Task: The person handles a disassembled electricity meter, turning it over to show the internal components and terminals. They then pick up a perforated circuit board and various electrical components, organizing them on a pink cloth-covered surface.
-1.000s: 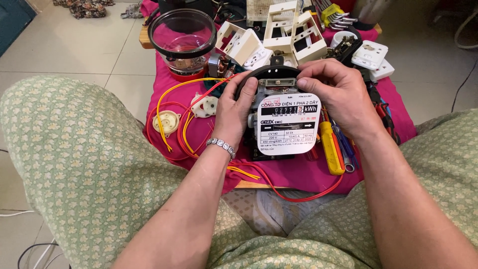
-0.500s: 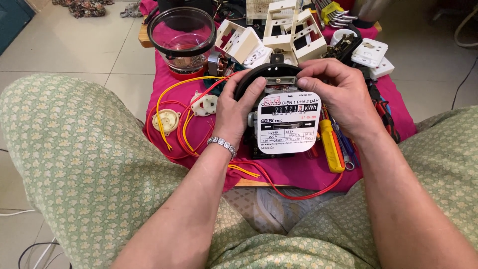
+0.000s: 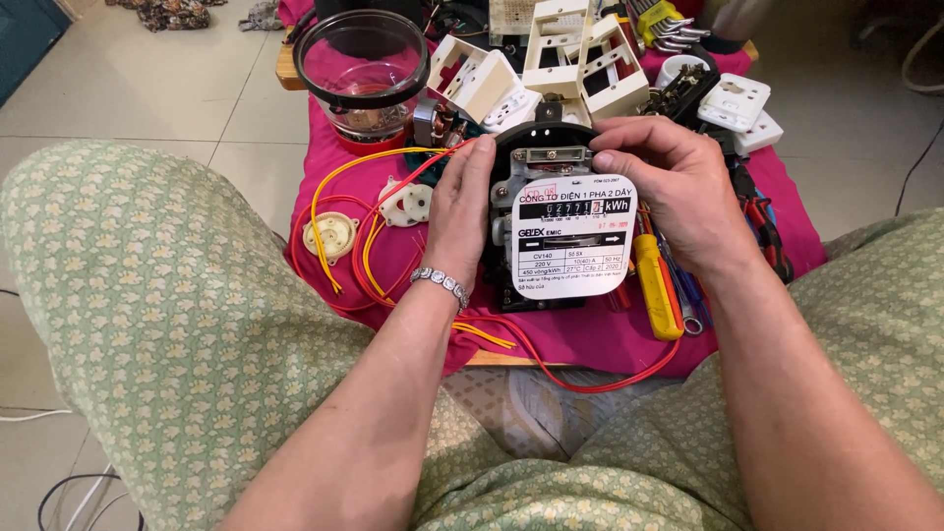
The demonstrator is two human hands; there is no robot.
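In the middle of the frame, both hands grasp a black round electric meter with a white face plate (image 3: pixel 565 231). The left hand (image 3: pixel 462 211) has its fingers closed on the left rim; the right hand (image 3: pixel 678 187) clasps the upper right. It looks heavy, stiff, with fragile inner parts. Loose red and yellow wires (image 3: pixel 364 246) and a yellow screwdriver (image 3: pixel 656 285) crowd the pink-covered surface (image 3: pixel 590 329).

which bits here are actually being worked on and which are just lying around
In hand:
- electricity meter, black body with a white face plate, gripped on both sides
- left hand
- right hand

Lying about:
- glass dome cover
- yellow screwdriver
- white switch boxes
- red and yellow wires
- round cream fitting
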